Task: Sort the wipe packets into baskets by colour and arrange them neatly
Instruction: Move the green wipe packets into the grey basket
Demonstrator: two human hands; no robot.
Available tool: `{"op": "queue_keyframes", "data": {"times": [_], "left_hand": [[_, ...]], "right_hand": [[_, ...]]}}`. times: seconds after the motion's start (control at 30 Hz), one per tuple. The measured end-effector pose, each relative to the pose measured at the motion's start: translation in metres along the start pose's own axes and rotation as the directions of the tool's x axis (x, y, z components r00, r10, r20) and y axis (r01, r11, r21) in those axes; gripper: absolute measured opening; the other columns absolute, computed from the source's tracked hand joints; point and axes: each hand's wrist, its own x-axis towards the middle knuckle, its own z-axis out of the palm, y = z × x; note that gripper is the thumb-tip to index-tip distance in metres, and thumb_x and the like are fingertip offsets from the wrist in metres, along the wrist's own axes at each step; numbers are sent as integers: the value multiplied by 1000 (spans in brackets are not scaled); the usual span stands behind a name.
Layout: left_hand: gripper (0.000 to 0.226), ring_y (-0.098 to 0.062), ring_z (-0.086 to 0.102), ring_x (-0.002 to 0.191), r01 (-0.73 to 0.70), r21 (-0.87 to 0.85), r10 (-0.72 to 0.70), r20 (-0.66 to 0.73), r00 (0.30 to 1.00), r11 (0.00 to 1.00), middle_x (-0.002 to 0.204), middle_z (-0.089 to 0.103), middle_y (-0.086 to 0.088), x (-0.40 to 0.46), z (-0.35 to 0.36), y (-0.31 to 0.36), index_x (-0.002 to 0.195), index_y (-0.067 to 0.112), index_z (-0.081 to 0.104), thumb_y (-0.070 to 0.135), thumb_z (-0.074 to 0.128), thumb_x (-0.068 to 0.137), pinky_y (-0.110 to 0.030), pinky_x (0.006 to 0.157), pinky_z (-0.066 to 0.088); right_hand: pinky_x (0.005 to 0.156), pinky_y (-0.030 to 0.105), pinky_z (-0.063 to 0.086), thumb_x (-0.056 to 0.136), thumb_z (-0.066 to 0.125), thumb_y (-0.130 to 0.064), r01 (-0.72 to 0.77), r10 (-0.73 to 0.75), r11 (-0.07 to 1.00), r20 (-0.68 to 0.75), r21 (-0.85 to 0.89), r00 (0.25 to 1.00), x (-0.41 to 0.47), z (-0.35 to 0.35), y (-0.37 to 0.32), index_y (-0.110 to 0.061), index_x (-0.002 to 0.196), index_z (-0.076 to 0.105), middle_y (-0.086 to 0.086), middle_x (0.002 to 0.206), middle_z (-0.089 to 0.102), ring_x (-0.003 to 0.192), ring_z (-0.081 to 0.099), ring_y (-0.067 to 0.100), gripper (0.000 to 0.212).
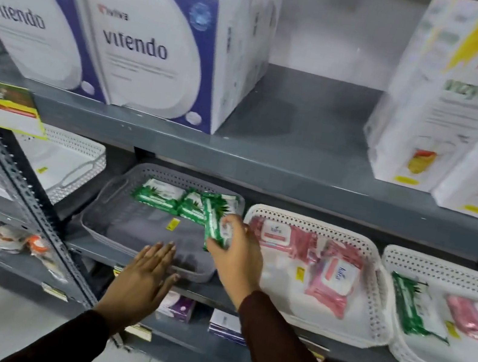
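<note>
Even, bright overhead light, soft shadows
Motion blur throughout; wide-angle bending at 9 and 3 o'clock edges; mild glare on white boxes [171,51].

Taking the grey basket [140,227] as the landmark, the left hand [148,273] lies at its near rim, palm down, fingers straight and close together, their tips reaching just over the front edge, while the dark-sleeved left forearm runs back and down to the lower left. The right hand [234,253] is raised over the basket's near right corner, fingers and thumb closed around a green wipe packet [217,225] held nearly on end, knuckles facing the camera. Its wrist bends leftward, and the dark-sleeved right forearm slants away to the lower right.
</note>
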Motion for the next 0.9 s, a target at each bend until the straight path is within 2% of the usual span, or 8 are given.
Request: {"op": "queue_keyframes", "data": {"times": [0.13,0.27,0.37,0.43,0.5,0.63,0.77,0.9], "left_hand": [[59,-30,46,132,-44,-28,44,-4,999,999,143,50,-14,-5,-6,-28,139,2,46,43,31,100,-38,113,22],[56,-28,42,134,-104,-59,103,-22,994,993,145,47,-13,-7,-3,-38,141,3,44,40,40,99,-42,113,26],[56,-29,40,136,-77,-87,77,-9,997,993,146,46,-13,-7,0,-39,142,5,43,41,40,99,-45,113,27],[56,-31,39,136,-77,-101,77,-10,997,992,146,46,-13,-6,1,-34,142,6,42,41,37,100,-46,112,26],[55,-32,40,136,-113,-110,112,-8,994,988,145,47,-14,-3,1,-22,142,6,42,41,35,100,-45,112,25],[55,-28,41,135,-182,-170,178,-39,983,969,144,48,-11,10,-1,18,140,6,46,42,32,101,-39,114,22],[53,-27,38,136,-318,-246,301,-102,948,916,145,48,-9,26,4,83,140,6,46,39,36,100,-37,114,23],[54,-27,36,139,-415,-280,410,-80,909,865,147,45,-8,40,23,163,142,7,43,41,33,102,-38,113,24]], "right_hand": [[75,40,51,85,67,-36,-54,60,973,24,-227,998,25,69,-21,-21,127,55,17,110,63,98,62,37,46],[96,49,46,101,46,-38,-112,250,852,208,-512,946,36,114,-16,-7,140,43,27,142,44,125,47,43,50],[107,54,40,99,46,-19,-147,347,844,315,-516,884,37,120,-17,-7,150,28,33,156,17,139,32,49,55],[110,53,39,99,44,-17,-163,341,881,359,-444,869,38,113,-18,-11,152,27,30,160,12,142,28,48,56],[104,48,46,98,44,-18,-164,267,927,288,-337,920,38,95,-21,-11,144,41,25,154,32,136,41,44,47],[90,41,54,97,50,-22,-168,173,984,95,-63,980,20,26,-20,-18,128,61,12,122,70,109,65,31,33],[88,33,55,95,57,-20,-251,256,966,-89,67,963,-11,-68,31,-24,114,69,-4,113,75,101,69,14,23],[79,33,54,91,59,-9,-361,368,929,-279,75,887,-43,-164,103,-18,103,72,3,101,76,91,70,20,19]]}}
